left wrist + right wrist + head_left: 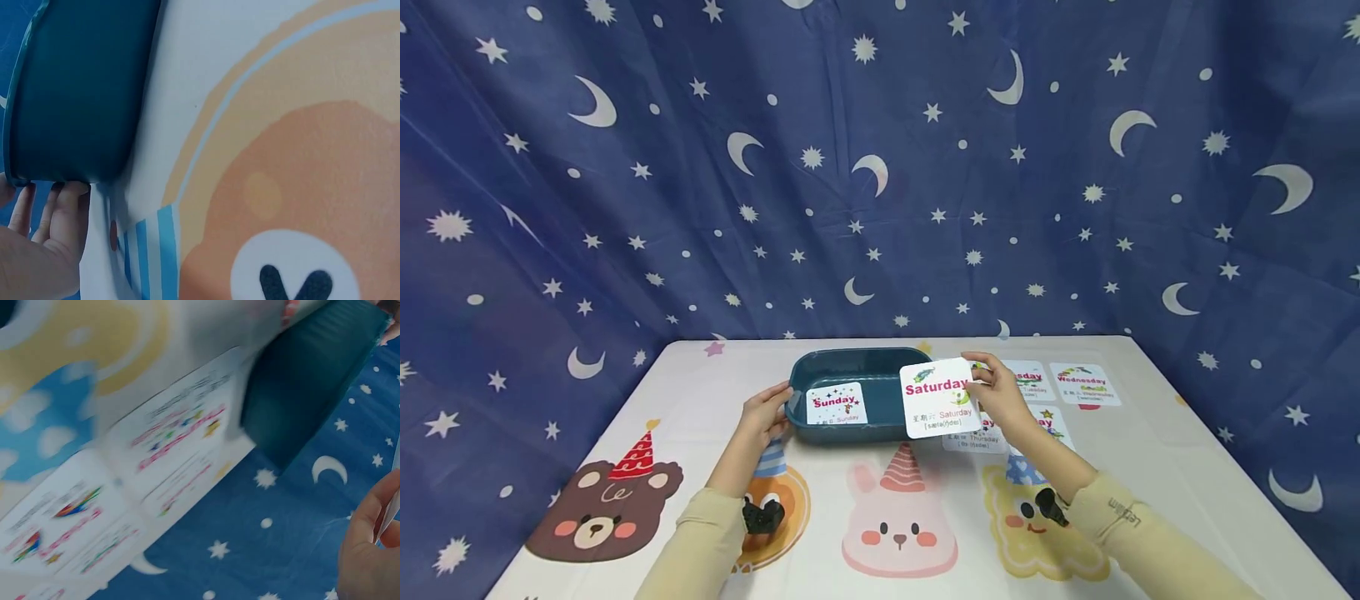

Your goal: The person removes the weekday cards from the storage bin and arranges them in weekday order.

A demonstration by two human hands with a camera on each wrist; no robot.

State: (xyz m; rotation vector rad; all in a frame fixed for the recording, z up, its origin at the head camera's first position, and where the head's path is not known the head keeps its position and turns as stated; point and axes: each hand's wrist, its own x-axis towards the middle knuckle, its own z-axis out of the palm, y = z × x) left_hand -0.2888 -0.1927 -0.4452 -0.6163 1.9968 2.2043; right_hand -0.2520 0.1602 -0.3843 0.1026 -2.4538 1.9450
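A dark teal plastic basin (823,432) stands at the back middle of the table. My left hand (763,414) holds its left end, with fingers (64,215) against the outer wall and the thumb at the rim. Inside the basin lies a white Sunday card (836,405). My right hand (1000,395) pinches a white Saturday card (937,398) by its right edge. That card is raised in front of the basin's right end and hides it in the head view. From the right wrist camera, the held card (390,509) shows nearly edge-on.
Right of the basin lie several weekday cards, among them a Wednesday card (1085,384), a Tuesday card (1032,382) and a partly hidden Thursday card (976,440). The table (820,533) has printed cartoon animals. A blue star-and-moon curtain (820,208) hangs behind it.
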